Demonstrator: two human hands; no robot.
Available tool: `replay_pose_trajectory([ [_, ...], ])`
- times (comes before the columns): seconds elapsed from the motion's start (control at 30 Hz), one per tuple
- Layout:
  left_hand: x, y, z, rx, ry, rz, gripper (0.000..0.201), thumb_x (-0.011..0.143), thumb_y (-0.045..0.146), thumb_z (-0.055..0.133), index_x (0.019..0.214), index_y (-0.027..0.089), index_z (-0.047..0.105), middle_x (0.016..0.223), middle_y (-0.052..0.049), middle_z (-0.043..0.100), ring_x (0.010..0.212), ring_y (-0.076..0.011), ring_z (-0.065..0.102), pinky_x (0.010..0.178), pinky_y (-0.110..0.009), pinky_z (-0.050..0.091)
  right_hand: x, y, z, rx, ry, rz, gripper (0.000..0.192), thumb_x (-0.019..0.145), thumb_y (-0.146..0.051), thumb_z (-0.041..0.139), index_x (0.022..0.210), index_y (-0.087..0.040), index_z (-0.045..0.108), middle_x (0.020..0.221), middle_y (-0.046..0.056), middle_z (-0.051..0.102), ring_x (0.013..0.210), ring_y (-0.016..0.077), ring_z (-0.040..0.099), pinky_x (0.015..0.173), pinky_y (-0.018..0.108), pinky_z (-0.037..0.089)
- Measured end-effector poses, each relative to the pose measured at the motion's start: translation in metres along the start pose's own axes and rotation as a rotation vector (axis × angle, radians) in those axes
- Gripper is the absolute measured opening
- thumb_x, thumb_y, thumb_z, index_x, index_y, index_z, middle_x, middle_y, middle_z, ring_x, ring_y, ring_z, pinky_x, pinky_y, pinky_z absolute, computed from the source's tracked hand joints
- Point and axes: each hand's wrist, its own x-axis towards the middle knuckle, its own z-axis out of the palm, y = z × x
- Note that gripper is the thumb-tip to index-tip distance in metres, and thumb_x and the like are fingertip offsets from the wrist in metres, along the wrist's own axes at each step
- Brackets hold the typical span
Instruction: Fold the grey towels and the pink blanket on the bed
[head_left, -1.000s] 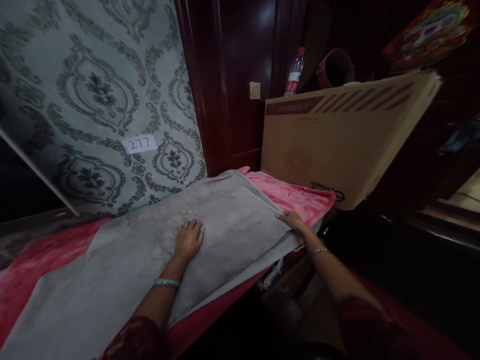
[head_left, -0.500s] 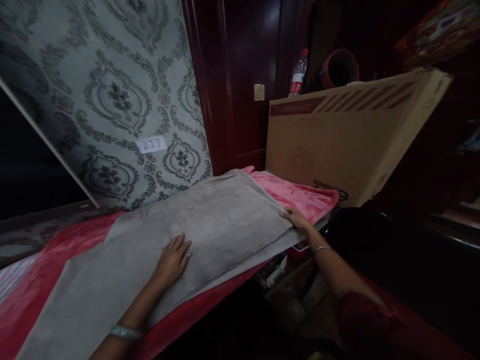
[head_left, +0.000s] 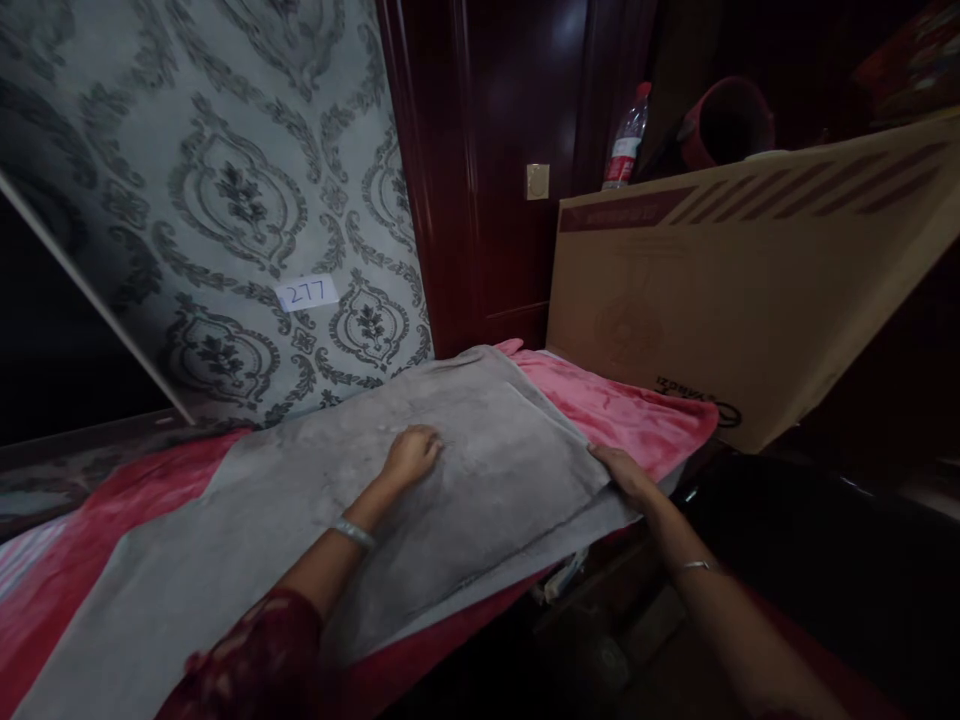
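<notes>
- While nothing shows inside it, the large flat brown cardboard box (head_left: pixel 750 290) stands closed on its long edge at the right of the frame, its lower edge resting on the pink plush blanket (head_left: pixel 622 410).
- Behind the box, in the upper right, a clear plastic water bottle with a red label (head_left: pixel 626 140) stands upright; whether it holds water is hard to tell in the dim light.
- Just right of the bottle lies a dark red round container (head_left: pixel 724 125), its opening turned toward the camera; its inside is too dark to read.
- At the centre of the frame the grey plush folded cloth (head_left: pixel 300 510) lies spread over the pink blanket, running from the lower left up to the middle.
- The left hand (head_left: pixel 411 455) rests on the cloth's upper middle, fingers curled down against the pile, gripping nothing.
- The right hand (head_left: pixel 622 468) lies flat with fingers extended on the cloth's right-hand corner, right beside the pink blanket.
- Both hands touch the cloth, set well apart along it.
- A white paper label reading 277 (head_left: pixel 307 293) sticks to the patterned grey wallpaper panel (head_left: pixel 225 200) in the upper left.
</notes>
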Motion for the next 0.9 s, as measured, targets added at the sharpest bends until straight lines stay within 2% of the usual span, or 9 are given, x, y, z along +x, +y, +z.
replay_pose_trajectory([
  [0.1, 0.054, 0.005, 0.006, 0.029, -0.013, -0.073, 0.036, 0.096, 0.026, 0.051, 0.127, 0.018, 0.069, 0.134, -0.011, 0.068, 0.127, -0.0231, 0.060, 0.107, -0.031, 0.043, 0.000, 0.003, 0.000, 0.019, -0.030, 0.026, 0.047, 0.066, -0.067, 0.069, 0.078, -0.022, 0.073, 0.081, 0.009, 0.075, 0.086, 0.0312, 0.069, 0.085, 0.044, 0.053],
  [0.2, 0.099, 0.006, 0.017, 0.064, -0.057, -0.138, 0.035, 0.097, 0.030, 0.051, 0.122, 0.017, 0.072, 0.129, -0.014, 0.070, 0.122, -0.0244, 0.063, 0.099, -0.030, 0.047, -0.001, 0.002, -0.001, 0.025, -0.051, 0.048, 0.050, 0.064, -0.070, 0.069, 0.076, -0.021, 0.073, 0.078, 0.009, 0.074, 0.082, 0.0317, 0.070, 0.084, 0.044, 0.053],
  [0.37, 0.145, 0.009, 0.038, 0.109, -0.118, -0.194, 0.038, 0.099, 0.038, 0.049, 0.110, 0.015, 0.076, 0.118, -0.018, 0.073, 0.111, -0.0266, 0.068, 0.087, -0.030, 0.050, -0.007, -0.006, -0.002, 0.016, -0.063, 0.049, 0.055, 0.060, -0.074, 0.074, 0.073, -0.020, 0.072, 0.073, 0.005, 0.073, 0.074, 0.0276, 0.068, 0.076, 0.039, 0.053],
  [0.53, 0.166, 0.015, 0.053, 0.145, -0.097, -0.171, 0.048, 0.100, 0.048, 0.045, 0.107, 0.012, 0.076, 0.119, -0.021, 0.071, 0.114, -0.0303, 0.066, 0.090, -0.033, 0.050, -0.014, -0.012, 0.001, 0.049, -0.014, 0.070, 0.059, 0.057, -0.076, 0.077, 0.066, -0.019, 0.068, 0.060, 0.001, 0.065, 0.057, 0.0185, 0.058, 0.059, 0.031, 0.046],
  [0.7, 0.171, 0.017, 0.059, 0.160, -0.064, -0.085, 0.039, 0.101, 0.039, 0.044, 0.110, 0.015, 0.073, 0.119, -0.017, 0.071, 0.114, -0.0288, 0.065, 0.094, -0.033, 0.048, -0.014, -0.008, 0.003, 0.070, 0.037, 0.071, 0.055, 0.061, -0.074, 0.076, 0.063, -0.021, 0.064, 0.057, 0.000, 0.060, 0.052, 0.0155, 0.051, 0.053, 0.028, 0.040],
  [0.9, 0.184, 0.009, 0.060, 0.161, -0.052, -0.084, 0.041, 0.103, 0.035, 0.034, 0.113, 0.015, 0.069, 0.119, -0.018, 0.070, 0.112, -0.0281, 0.064, 0.090, -0.033, 0.048, -0.015, -0.004, 0.006, 0.094, 0.102, 0.066, 0.054, 0.063, -0.074, 0.076, 0.062, -0.022, 0.059, 0.054, -0.001, 0.054, 0.049, 0.0133, 0.045, 0.048, 0.027, 0.036],
])
